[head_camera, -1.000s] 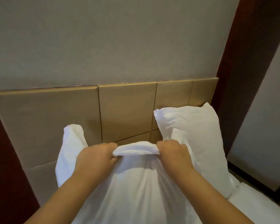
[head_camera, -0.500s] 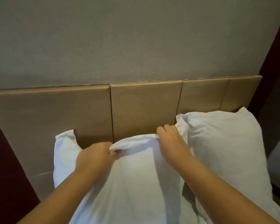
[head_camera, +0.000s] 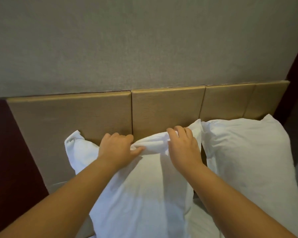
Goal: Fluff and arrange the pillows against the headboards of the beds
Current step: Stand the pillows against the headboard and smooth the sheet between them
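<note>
One pillow (head_camera: 141, 186) is held upright against the headboard (head_camera: 162, 109).
Its bunched top edge is gripped by the left hand (head_camera: 116, 146) and the right hand (head_camera: 184, 146); a second pillow (head_camera: 248, 160) is propped just beside it.

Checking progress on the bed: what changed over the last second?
Both hands pushed the near pillow back, its top edge now at the headboard. The left hand still pinches the edge; the right hand loosened, fingers curled over it. The second pillow stayed put.

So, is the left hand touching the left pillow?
Touching. The head view shows the left hand pinching the left pillow at its bunched top edge.
</note>
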Available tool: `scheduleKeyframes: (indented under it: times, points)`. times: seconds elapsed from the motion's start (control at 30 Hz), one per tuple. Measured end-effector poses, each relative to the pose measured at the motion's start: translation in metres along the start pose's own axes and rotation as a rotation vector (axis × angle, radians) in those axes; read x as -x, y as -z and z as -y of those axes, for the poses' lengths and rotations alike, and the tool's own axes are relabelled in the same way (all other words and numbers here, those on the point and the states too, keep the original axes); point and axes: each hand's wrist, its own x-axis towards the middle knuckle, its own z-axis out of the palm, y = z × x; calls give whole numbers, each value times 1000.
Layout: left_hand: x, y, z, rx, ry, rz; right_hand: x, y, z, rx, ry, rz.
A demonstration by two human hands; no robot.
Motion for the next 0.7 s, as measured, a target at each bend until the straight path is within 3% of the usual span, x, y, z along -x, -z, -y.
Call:
scheduleKeyframes:
  times: [0.2, 0.37, 0.53, 0.7]
  points:
    - [41, 31, 55, -108, -99, 166, 38, 25, 72, -14, 73, 0]
    - [51, 40, 82, -97, -226, 77, 41, 21, 136, -45, 101, 68]
    - [53, 41, 94, -169, -213, 73, 29, 13, 164, -74, 28, 140]
    - [55, 42, 103, 200, -89, 134, 10, 13, 164, -50, 66, 260]
